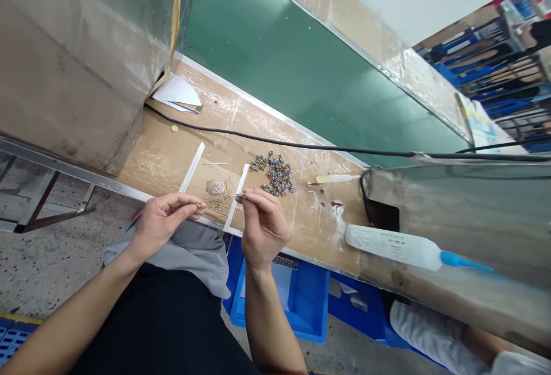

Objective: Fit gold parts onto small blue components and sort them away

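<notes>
The right hand point(264, 228) is closed in a fingertip pinch on a small blue-and-gold metal part point(239, 196), held just above the front of the brown cardboard-covered table point(322, 231). The left hand point(161, 220), beside it, also has thumb and fingers drawn together, gripping what appears to be a tiny yellowish piece point(198, 205), though it is too small to identify surely.

Just beyond the hands, between two white tape strips point(193, 163), sits a clear rounded lump point(215, 187) with fine gold-coloured bits point(221, 201) scattered around it. Right of the strips lies a loose heap of blue-and-gold metal parts point(279, 177), like the one in the right hand.

Below the table's front edge, partly hidden by the right forearm, is a bright blue rectangular plastic bin point(318, 312). Inside it lie a white sheet point(280, 283) and, close to the table edge, a row of small metal parts point(286, 262).

Farther right, a white plastic bottle with a pointed blue nozzle point(391, 246) lies on its side, nozzle to the right; its contents cannot be made out. Beyond the heap, a black cable point(258, 138) crosses the table.
</notes>
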The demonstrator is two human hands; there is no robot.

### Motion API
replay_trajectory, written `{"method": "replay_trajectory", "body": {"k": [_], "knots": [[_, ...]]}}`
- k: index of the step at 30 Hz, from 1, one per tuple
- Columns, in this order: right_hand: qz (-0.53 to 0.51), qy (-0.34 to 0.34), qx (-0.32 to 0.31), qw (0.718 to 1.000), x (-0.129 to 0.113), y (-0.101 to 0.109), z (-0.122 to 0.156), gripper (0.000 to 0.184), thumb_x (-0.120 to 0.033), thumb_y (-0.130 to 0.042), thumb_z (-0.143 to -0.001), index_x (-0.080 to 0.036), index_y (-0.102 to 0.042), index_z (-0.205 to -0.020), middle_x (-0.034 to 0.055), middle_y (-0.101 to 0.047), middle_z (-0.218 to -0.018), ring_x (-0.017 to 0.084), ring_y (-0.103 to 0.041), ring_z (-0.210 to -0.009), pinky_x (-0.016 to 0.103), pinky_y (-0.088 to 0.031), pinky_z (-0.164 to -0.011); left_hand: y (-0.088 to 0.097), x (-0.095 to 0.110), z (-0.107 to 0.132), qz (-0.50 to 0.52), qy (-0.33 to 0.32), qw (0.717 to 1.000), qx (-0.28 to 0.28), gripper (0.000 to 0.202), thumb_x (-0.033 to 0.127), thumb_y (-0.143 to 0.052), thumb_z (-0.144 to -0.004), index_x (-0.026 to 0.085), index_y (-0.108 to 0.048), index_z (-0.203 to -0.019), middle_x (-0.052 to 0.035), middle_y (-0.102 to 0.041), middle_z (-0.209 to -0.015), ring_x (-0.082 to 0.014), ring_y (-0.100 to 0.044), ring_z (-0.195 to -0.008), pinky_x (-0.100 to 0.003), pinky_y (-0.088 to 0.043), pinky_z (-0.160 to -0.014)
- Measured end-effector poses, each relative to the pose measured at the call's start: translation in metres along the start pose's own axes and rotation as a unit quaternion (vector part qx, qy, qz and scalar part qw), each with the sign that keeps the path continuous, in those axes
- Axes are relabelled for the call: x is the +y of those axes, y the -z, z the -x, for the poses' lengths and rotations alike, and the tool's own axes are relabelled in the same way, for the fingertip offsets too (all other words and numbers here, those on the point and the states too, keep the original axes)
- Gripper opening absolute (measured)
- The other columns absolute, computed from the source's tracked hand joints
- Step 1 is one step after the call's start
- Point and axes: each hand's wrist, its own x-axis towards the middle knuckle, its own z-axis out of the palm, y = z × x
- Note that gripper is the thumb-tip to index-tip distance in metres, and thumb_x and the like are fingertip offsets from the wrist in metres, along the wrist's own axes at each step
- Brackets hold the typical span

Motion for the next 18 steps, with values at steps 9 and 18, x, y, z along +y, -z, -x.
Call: {"method": "replay_trajectory", "body": {"k": [9, 18], "knots": [[-0.027, -0.043, 0.003, 0.999, 0.0021, -0.0027, 0.0000, 0.006, -0.025, -0.080, -0.105, -0.025, -0.085, -0.109, 0.0064, -0.080, -0.113, 0.023, -0.079, -0.105, 0.042, -0.074, -0.084, 0.0011, 0.0045, -0.0003, -0.084, -0.046, 0.994, 0.062, 0.014, 0.034, -0.085, -0.098, 0.021, -0.087, -0.101, -0.0037, -0.088, -0.092, -0.0186, -0.083, -0.083, -0.026, -0.066, -0.078], [-0.039, -0.053, 0.001, 0.998, 0.0029, -0.0015, -0.0001, 0.007, -0.027, -0.079, -0.105, -0.024, -0.085, -0.108, 0.0071, -0.080, -0.114, 0.022, -0.079, -0.102, 0.040, -0.073, -0.082, 0.0005, 0.0011, -0.0038, -0.095, -0.035, 0.994, 0.050, 0.014, 0.033, -0.087, -0.096, 0.019, -0.084, -0.097, -0.0061, -0.088, -0.097, -0.0189, -0.083, -0.086, -0.026, -0.067, -0.081]]}}
